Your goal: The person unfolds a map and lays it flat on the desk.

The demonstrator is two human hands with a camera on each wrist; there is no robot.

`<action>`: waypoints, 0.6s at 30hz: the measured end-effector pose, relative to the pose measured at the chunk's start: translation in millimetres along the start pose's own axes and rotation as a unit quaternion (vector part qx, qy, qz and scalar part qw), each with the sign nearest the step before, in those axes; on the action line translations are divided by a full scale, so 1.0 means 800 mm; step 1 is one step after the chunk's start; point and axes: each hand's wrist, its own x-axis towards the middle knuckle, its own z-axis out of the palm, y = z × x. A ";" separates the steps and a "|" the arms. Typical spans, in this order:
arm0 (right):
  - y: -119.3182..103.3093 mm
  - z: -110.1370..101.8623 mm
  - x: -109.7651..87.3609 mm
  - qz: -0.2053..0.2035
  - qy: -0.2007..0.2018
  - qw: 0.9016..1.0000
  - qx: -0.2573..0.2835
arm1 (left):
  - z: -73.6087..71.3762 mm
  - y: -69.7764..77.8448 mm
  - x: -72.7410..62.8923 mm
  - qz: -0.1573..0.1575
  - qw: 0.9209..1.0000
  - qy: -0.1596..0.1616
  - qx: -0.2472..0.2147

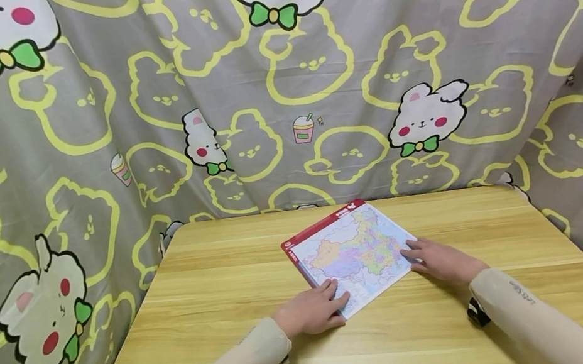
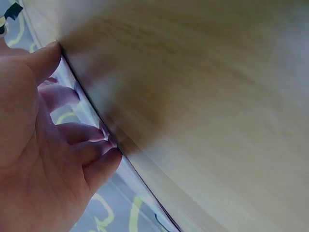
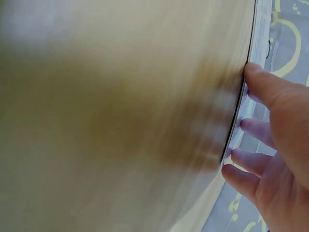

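Observation:
A flat rectangular map board with a red header strip lies turned at an angle on the wooden table. It shows a map of China in pastel colours. My left hand rests on its near left corner, fingers spread over the printed surface. At the right-hand corner, my right hand touches the board with extended fingers. Seen edge-on in both wrist views, the board is a thin strip; the left fingers and right fingers lie along it, relaxed and not wrapped round it.
A grey curtain with yellow outlines and white cartoon animals hangs behind the table and down both sides. The table's far edge runs just beyond the board's red strip. Light sleeves cover both forearms.

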 end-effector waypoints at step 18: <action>0.015 -0.004 -0.004 0.004 0.006 1.000 0.000 | -0.008 0.025 0.003 0.033 0.998 0.015 0.041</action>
